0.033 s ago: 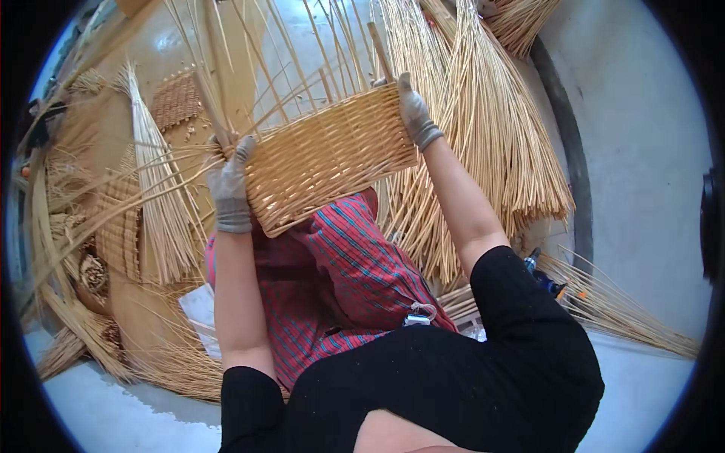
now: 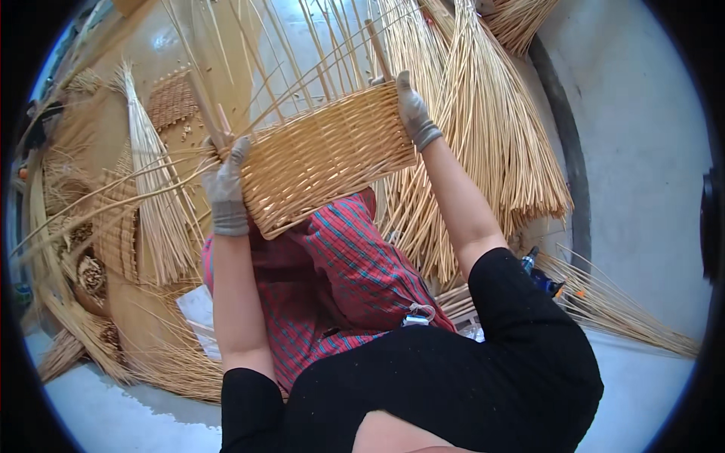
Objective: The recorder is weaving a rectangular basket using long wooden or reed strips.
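A partly woven wicker basket (image 2: 325, 155) is tilted in front of me above my lap. Its near wall is tightly woven, and several long bare stakes (image 2: 302, 57) rise from its far side. My left hand (image 2: 225, 185), in a grey-white glove, is closed on its left end beside a thick wooden corner post (image 2: 205, 109). Loose weaving rods (image 2: 98, 192) run out leftward past that hand. Also gloved, my right hand (image 2: 413, 111) grips the right end near another corner post (image 2: 379, 51). The fingers behind the basket's edges are mostly hidden.
Large willow rod bundles (image 2: 498, 151) lie to the right, and a thinner pale bundle (image 2: 155, 196) is at left. A woven brown panel (image 2: 172, 98) lies at the far left. Red checked cloth (image 2: 362, 264) covers my lap. A blue-and-black tool (image 2: 540, 278) sits by my right elbow.
The basket's left end and my left hand have shifted slightly left. Its stakes and loose rods have swung a little. Both hands keep their hold.
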Available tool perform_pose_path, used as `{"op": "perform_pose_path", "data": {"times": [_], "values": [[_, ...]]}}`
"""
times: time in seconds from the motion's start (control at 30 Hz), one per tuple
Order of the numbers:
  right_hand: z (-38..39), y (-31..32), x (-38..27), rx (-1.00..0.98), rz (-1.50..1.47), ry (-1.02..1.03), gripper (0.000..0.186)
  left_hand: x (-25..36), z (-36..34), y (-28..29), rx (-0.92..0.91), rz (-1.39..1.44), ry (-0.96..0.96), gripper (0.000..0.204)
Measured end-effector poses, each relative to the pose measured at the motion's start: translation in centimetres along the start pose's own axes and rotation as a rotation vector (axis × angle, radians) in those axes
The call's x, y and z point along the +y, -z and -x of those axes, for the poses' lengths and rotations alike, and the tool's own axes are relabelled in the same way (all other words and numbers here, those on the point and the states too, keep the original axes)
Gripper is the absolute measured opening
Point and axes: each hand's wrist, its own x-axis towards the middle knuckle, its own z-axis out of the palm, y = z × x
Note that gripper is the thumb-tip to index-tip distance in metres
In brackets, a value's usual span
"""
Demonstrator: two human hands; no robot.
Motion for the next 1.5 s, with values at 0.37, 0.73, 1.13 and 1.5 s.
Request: {"op": "perform_pose_path", "data": {"times": [0.37,0.73,1.13,1.5], "values": [[5.8,-0.9,-5.9,0.021,0.042,0.127,0.086,-0.6,0.5,0.8,0.045,-0.136,-0.073,0.021],[11.1,-3.4,-13.3,-0.175,-0.422,0.257,0.035,6.3,5.7,5.0,0.007,-0.144,-0.190,0.042],[20.2,-7.6,-2.2,-0.094,-0.319,0.323,0.027,2.5,14.8,12.5,0.087,-0.374,-0.220,0.051],[31.1,-12.6,-7.4,-0.292,0.184,0.628,0.014,4.2,16.2,8.0,0.209,-0.301,-0.295,0.074]]}}
